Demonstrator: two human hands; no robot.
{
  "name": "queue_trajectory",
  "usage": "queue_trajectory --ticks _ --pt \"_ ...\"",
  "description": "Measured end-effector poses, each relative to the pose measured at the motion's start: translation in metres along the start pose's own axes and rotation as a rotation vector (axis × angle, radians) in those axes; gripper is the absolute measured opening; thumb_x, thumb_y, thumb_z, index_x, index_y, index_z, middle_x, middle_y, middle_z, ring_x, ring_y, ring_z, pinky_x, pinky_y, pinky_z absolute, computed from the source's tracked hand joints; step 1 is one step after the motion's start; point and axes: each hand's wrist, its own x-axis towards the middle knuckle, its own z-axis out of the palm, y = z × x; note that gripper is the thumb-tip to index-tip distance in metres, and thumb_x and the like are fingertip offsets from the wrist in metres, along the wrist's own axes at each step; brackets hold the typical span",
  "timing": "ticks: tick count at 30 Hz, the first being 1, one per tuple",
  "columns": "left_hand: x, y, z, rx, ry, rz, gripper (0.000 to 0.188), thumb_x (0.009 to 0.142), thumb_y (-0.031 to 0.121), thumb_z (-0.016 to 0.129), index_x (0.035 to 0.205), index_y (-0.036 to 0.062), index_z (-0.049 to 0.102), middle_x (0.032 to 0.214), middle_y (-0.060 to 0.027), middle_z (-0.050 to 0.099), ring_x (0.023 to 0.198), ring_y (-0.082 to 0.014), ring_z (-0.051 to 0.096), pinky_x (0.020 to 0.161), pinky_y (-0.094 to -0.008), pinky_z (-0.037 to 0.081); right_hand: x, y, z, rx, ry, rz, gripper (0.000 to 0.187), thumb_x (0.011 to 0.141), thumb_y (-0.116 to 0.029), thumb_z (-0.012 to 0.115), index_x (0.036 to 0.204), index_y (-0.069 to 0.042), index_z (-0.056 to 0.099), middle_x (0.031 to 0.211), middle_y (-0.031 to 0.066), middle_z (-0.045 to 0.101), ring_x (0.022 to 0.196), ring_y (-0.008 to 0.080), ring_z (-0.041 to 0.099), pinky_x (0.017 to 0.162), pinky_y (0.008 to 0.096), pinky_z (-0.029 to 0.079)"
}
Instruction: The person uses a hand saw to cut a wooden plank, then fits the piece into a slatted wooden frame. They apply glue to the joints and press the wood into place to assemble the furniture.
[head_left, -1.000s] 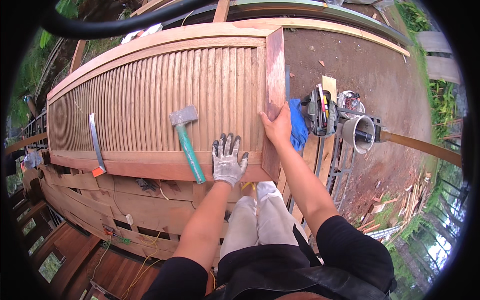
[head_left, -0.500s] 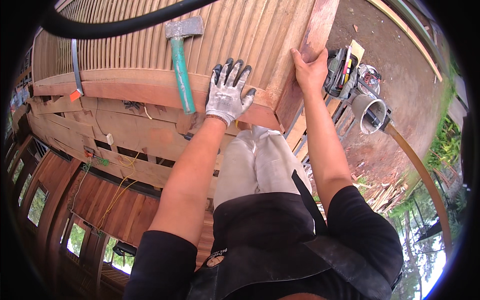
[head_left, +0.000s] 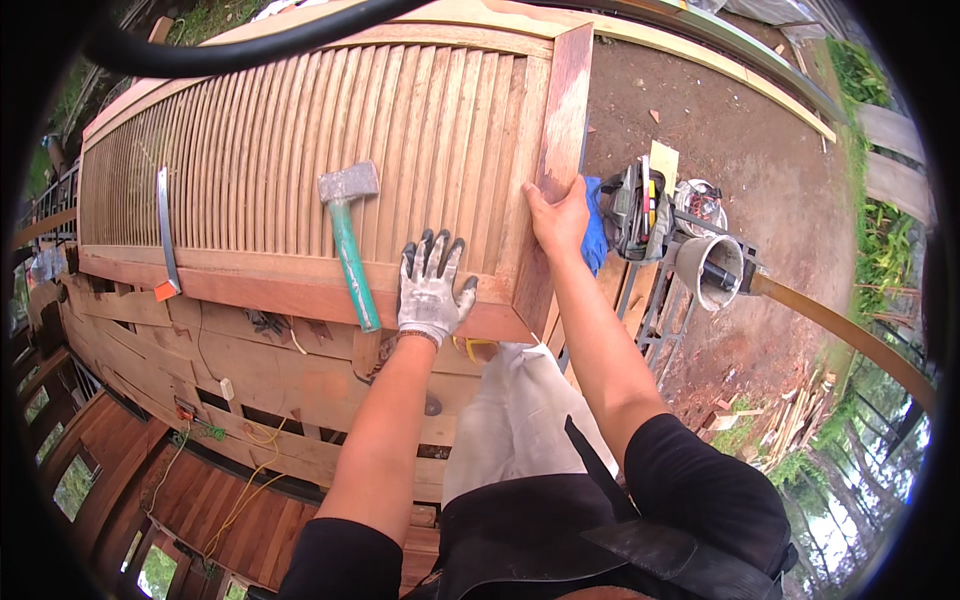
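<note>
A louvered wooden panel lies flat in front of me, its slats running away from me inside a wide frame. My left hand, in a grey glove with dark fingertips, rests on the near rail with fingers spread. My bare right hand grips the outer edge of the right-hand end piece; its thumb is on top and the fingertips are hidden over the side. Left of the glove, a hatchet with a worn metal head and green handle lies across the slats, its handle end jutting past the rail.
A metal strip with an orange end lies across the panel's left part. Right of the panel are a blue cloth-like item, a tool bag, and a bucket. Below left, planks carry cords.
My view has tilted up, so the panel's far edge now shows. Both hands keep about the same places on the frame, and the hatchet lies as before.
</note>
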Motion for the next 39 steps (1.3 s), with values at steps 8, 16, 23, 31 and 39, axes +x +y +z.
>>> queue_trajectory --ticks 8,16,23,31,39 --pt "0.0 -0.002 -0.002 0.009 -0.03 0.008 0.072 0.089 0.04 0.066 0.152 0.0129 0.044 0.16 -0.0129 0.035 0.152 -0.0328 0.025 0.124 -0.054 0.017 -0.008 -0.002 0.003 0.034 0.007 -0.038 0.095 0.077 -0.032 0.083 0.148 0.011 0.035 0.139 0.0321 0.052 0.131 0.0427 0.052 0.11 0.044 0.042" --pt "0.002 -0.005 -0.003 -0.025 -0.056 0.011 0.073 0.086 0.038 0.069 0.151 0.0127 0.045 0.159 -0.0144 0.036 0.151 -0.0368 0.026 0.123 -0.0585 0.018 -0.006 -0.005 0.001 0.082 -0.035 -0.001 0.095 0.075 -0.027 0.086 0.148 0.009 0.036 0.14 0.0306 0.052 0.131 0.0413 0.053 0.11 0.043 0.042" --pt "0.004 -0.002 -0.003 -0.079 -0.098 -0.01 0.074 0.085 0.038 0.069 0.151 0.0141 0.045 0.16 -0.0131 0.034 0.151 -0.0368 0.025 0.122 -0.0602 0.018 -0.009 0.012 0.004 -0.053 0.001 -0.062 0.093 0.077 -0.027 0.085 0.149 0.005 0.036 0.141 0.0271 0.053 0.13 0.0388 0.054 0.11 0.041 0.042" --pt "-0.005 -0.008 0.006 -0.059 -0.142 -0.033 0.075 0.086 0.041 0.068 0.152 0.0142 0.044 0.161 -0.0139 0.034 0.151 -0.0374 0.027 0.123 -0.059 0.018 -0.002 0.024 0.0 0.145 -0.143 -0.151 0.094 0.08 -0.029 0.085 0.148 0.01 0.034 0.14 0.0286 0.05 0.134 0.0372 0.049 0.114 0.0425 0.038" --pt "-0.001 -0.01 0.003 -0.049 -0.134 -0.055 0.073 0.087 0.045 0.067 0.152 0.0208 0.045 0.161 -0.0092 0.034 0.151 -0.032 0.027 0.124 -0.0557 0.018 0.105 0.028 0.007 0.427 -0.132 0.105 0.081 0.09 -0.041 0.078 0.142 0.011 0.044 0.132 0.0225 0.062 0.12 0.0272 0.061 0.103 0.0366 0.047"
